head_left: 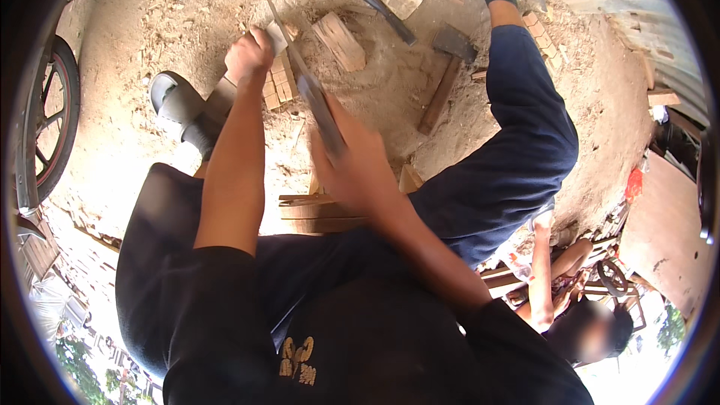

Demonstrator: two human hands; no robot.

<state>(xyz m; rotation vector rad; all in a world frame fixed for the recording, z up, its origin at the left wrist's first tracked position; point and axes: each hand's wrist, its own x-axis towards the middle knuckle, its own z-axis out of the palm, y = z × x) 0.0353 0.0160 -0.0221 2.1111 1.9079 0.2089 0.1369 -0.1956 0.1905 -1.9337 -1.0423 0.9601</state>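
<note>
My right hand (pixel 352 161), blurred by motion, is closed around the handle end of a long, narrow bladed tool (pixel 304 67). The blade tapers away to the upper left; I cannot tell whether it is a saw or a big knife. My left hand (pixel 250 56) is a fist at the upper left, gripping a pale piece of wood (pixel 277 37) beside the blade. Just below that piece is a wooden block (pixel 280 84) with lines across its face. How the blade meets the wood is not plain.
On the dirt lie a wood chunk (pixel 340 41), a dark bar (pixel 387 15) and a hammer-like tool (pixel 450 67) with a wooden handle. Planks (pixel 319 214) lie before my lap. A wheel (pixel 56 116) stands far left. Another person (pixel 540 277) sits at lower right.
</note>
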